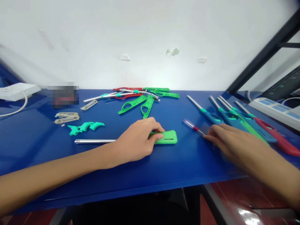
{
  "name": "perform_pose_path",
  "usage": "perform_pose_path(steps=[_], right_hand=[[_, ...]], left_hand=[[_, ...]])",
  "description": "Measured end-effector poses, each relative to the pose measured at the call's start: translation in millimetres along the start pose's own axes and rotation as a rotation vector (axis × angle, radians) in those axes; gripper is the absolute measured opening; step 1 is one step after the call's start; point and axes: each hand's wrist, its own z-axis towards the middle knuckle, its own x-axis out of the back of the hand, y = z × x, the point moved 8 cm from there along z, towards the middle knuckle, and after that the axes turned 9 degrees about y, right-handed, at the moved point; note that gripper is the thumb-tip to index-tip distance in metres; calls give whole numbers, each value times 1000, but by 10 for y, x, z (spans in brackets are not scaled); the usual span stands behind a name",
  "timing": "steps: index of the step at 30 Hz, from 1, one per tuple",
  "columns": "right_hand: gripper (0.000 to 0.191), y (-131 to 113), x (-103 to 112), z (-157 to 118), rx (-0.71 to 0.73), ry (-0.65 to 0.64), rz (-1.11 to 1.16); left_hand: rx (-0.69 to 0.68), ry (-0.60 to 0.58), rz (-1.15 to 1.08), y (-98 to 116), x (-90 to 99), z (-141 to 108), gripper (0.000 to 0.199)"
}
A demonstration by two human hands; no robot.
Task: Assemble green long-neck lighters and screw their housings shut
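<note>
A light green gas lighter (170,137) with a long metal tube lies crosswise on the blue table. My left hand (138,139) is closed around its body, covering the middle; the tube sticks out left and the slotted end right. A small screwdriver (191,124) with a clear handle and red collar points its shaft toward me. My right hand (225,137), slightly blurred, has its fingers pinched at the shaft's tip. Just beyond this hand lie several assembled lighters, among them a blue one (208,115) and a red one (276,134).
Green shell halves (133,104), red shells (127,96) and metal tubes (100,97) are piled near the wall. At left lie teal triggers (85,126) and clear fuel tanks (67,118). A power strip (276,107) sits at right, a white box (20,90) at far left.
</note>
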Motion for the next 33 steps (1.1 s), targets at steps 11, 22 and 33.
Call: perform_pose_path(steps=[11,22,33], right_hand=[[44,-125,-5,302,-226,-60,415],[22,-807,-132,170,-132,289,614],[17,-806,-121,150,-77,314,511]], left_hand=[[6,-6,-13,-25,-10,-18,17],[-13,-1,3,0,-15,-7,17],[-24,-2,4,13,-18,3,16]])
